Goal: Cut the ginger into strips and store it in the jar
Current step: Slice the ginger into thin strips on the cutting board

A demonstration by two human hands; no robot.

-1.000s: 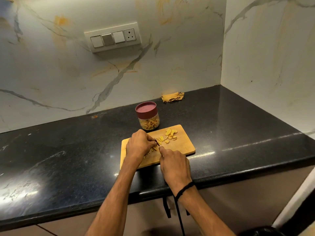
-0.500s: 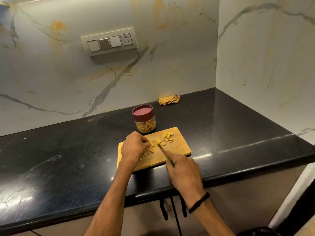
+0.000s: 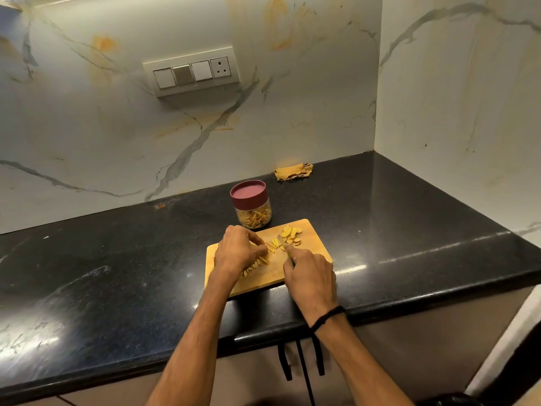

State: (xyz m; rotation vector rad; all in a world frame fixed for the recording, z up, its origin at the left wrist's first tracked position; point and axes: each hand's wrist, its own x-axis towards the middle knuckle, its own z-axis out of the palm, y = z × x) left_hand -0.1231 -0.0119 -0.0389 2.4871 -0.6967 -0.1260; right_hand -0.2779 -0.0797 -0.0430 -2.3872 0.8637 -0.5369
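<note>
Evidently mid-cutting: the right hand point(image 3: 310, 276) grips the knife point(image 3: 281, 243), the left hand point(image 3: 238, 250) pins ginger strips point(image 3: 263, 260) with curled fingers. Next, the uncut slices point(image 3: 291, 234) probably need cutting.

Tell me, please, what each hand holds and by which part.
The right hand grips the knife by its green handle; the left hand rests curled on ginger strips, hold unclear.

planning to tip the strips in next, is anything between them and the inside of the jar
Yes: the maroon lid sits on the jar, closing its mouth. The strips lie on the cutting board, partly under the left hand. The right hand grips a knife.
</note>
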